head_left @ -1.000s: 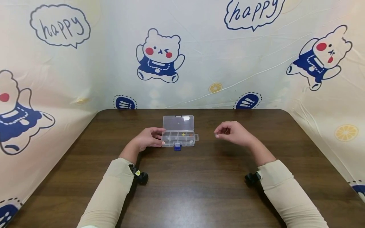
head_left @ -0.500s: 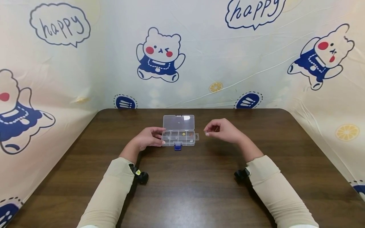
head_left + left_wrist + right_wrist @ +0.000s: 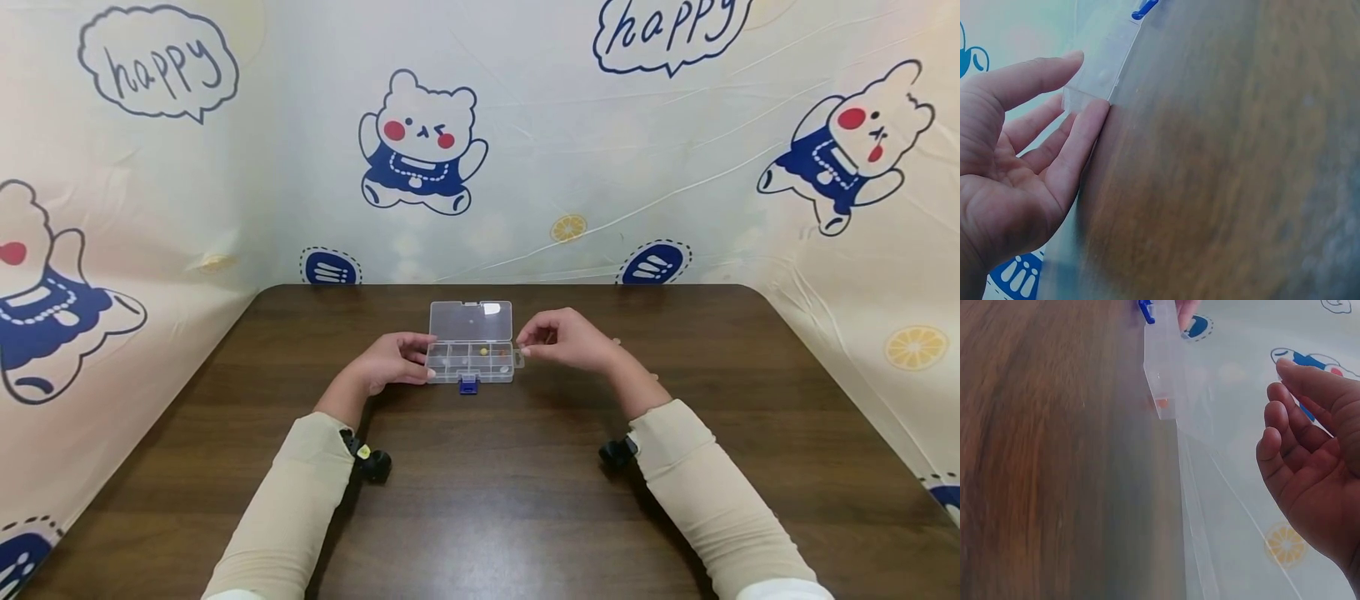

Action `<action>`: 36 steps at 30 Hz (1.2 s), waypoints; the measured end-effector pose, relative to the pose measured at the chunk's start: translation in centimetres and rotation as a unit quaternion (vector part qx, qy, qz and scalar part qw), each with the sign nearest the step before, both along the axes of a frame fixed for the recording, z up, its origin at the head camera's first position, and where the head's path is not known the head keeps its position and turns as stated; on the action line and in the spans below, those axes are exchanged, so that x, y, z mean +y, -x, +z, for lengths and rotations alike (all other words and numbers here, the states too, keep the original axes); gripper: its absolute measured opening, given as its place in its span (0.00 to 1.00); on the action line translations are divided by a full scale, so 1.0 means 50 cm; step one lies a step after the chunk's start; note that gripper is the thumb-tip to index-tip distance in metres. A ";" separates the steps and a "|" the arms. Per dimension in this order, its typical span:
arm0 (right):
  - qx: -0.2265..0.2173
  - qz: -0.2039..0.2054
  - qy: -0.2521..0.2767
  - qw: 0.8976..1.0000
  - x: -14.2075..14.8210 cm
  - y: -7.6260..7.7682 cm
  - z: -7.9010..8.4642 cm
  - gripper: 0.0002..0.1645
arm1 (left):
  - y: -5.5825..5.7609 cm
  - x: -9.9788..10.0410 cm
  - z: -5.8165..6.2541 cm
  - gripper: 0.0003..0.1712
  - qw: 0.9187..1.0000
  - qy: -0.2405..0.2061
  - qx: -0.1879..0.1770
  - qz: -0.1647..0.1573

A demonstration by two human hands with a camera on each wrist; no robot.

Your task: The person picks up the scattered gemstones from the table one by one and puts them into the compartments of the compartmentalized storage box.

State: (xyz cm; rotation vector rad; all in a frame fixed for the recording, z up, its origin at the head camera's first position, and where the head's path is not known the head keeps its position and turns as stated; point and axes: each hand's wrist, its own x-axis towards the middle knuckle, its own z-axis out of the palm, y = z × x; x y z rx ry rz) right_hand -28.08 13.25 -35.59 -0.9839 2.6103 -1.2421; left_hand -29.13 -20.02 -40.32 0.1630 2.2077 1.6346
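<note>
A clear plastic compartment box (image 3: 470, 363) lies on the table with its lid (image 3: 471, 322) raised at the back. A blue latch (image 3: 468, 387) marks its front. Small pieces sit in some compartments, among them a yellow one (image 3: 483, 352) and a red-orange one (image 3: 1162, 402). My left hand (image 3: 392, 360) holds the box's left end between thumb and fingers. Just off the right end, by the hanging tab, is my right hand (image 3: 568, 338). Its thumb and forefinger pinch a tiny pale thing, too small to identify; the right wrist view hides it behind the fingertips.
The brown wooden table (image 3: 480, 467) has a printed cloth (image 3: 525, 158) hanging behind it and at both sides. Dark wrist cameras stick out inward from the left cuff (image 3: 375, 465) and the right cuff (image 3: 617, 455).
My right hand has moved left, from well right of the box to beside its right end, fingertips still pinched. The left hand and the box have stayed in place.
</note>
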 end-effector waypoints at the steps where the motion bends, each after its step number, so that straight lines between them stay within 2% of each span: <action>1: 0.001 0.001 0.000 1.000 -0.003 0.000 0.000 0.07 | 0.000 0.000 0.000 0.41 1.000 -0.001 0.000 0.000; 14: -0.012 0.003 0.001 1.000 -0.038 0.006 0.003 0.06 | 0.000 0.000 -0.001 0.41 1.000 0.004 0.003 0.001; 36: -0.033 0.014 0.008 0.999 -0.084 0.036 -0.025 0.04 | -0.001 -0.001 0.003 0.41 1.000 0.008 0.001 0.000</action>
